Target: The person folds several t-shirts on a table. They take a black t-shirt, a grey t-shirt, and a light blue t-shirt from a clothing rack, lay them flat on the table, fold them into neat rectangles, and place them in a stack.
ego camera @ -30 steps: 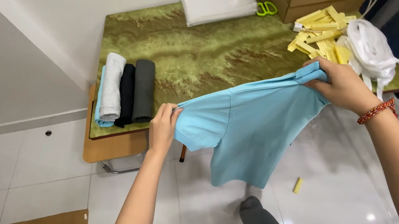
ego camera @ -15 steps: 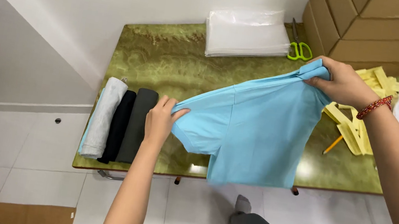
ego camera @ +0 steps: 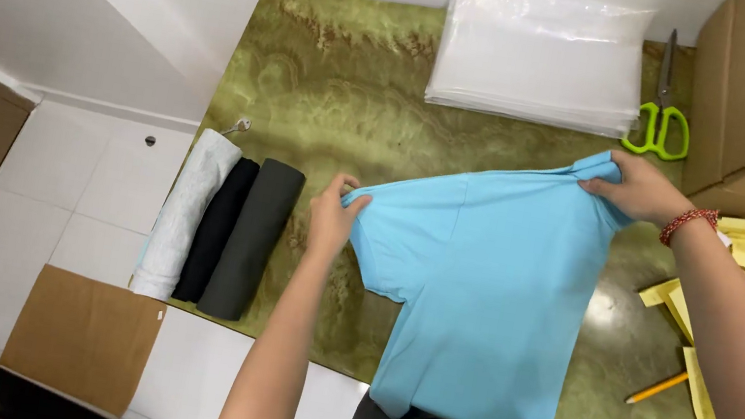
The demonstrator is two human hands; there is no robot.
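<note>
Shirt spans 9-to-2 o'clock between my hands
My left hand and right hand each pinch the blue shirt; its body hangs toward 6.

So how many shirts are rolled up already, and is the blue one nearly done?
Three rolls already lie side by side at the table's left end: white roll, black roll, grey roll. The blue shirt is only in hand: left hand pinches one sleeve, right hand the other side. It hangs unfolded, so its folding and rolling remain.
</note>
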